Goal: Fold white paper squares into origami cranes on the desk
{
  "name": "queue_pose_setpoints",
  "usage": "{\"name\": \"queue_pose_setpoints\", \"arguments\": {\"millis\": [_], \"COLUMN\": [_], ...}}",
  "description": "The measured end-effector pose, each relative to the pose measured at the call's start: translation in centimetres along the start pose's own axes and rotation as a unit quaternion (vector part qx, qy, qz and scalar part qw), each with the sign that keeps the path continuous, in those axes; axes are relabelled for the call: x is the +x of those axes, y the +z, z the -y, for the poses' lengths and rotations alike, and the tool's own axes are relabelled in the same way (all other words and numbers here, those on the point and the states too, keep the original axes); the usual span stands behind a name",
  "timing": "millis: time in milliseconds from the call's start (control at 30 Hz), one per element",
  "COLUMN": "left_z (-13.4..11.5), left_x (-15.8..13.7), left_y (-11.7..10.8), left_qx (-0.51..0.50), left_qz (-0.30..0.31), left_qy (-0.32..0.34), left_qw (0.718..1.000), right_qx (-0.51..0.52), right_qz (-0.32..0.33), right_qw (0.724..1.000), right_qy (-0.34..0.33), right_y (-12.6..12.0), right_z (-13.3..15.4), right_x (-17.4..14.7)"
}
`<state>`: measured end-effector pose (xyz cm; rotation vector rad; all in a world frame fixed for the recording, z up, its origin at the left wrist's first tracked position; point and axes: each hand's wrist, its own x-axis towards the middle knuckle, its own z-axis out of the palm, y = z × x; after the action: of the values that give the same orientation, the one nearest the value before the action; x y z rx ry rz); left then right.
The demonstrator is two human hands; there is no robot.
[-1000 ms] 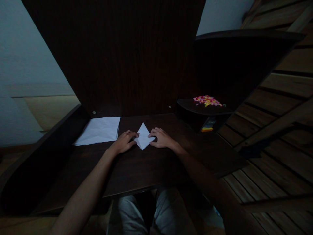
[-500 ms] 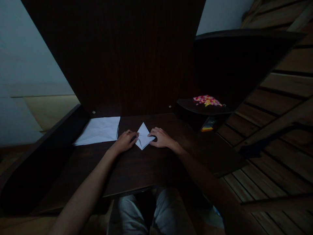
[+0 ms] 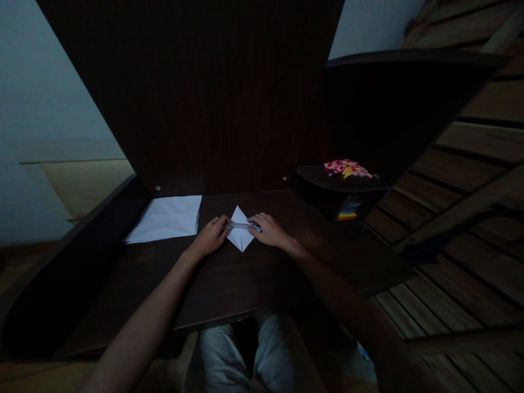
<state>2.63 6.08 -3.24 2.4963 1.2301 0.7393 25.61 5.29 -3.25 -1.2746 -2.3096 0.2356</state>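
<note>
A folded white paper with a diamond outline lies on the dark desk in front of me. A raised fold runs across its middle, and a centre slit shows in its lower half. My left hand pinches the left end of that fold between thumb and fingers. On the opposite side, my right hand grips the right end, fingers curled over it. Both wrists rest low, close to the desk top. The fingertips cover the paper's side corners.
A stack of white paper sheets lies at the desk's left, beside a raised side panel. At the right, a rounded shelf bears a pile of small pink and yellow pieces. A tall dark back panel stands behind.
The paper's middle has been raised into a crosswise fold, where before it lay flatter. Both hands stay on its sides, fingers now closed on the fold's ends.
</note>
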Motion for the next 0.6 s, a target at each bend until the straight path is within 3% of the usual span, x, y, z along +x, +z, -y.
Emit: {"name": "queue_pose_setpoints", "arguments": {"millis": [367, 600], "left_z": [-0.51, -0.72], "left_x": [0.35, 0.48], "left_y": [0.27, 0.65], "left_qx": [-0.026, 0.011], "left_qz": [-0.018, -0.015], "left_qy": [-0.043, -0.065], "left_qw": [0.999, 0.998], "right_qx": [0.028, 0.016], "right_qz": [-0.021, -0.041], "right_qw": [0.999, 0.994], "right_qy": [0.023, 0.096], "right_y": [0.90, 1.06], "right_z": [0.22, 0.35], "right_x": [0.20, 0.47]}}
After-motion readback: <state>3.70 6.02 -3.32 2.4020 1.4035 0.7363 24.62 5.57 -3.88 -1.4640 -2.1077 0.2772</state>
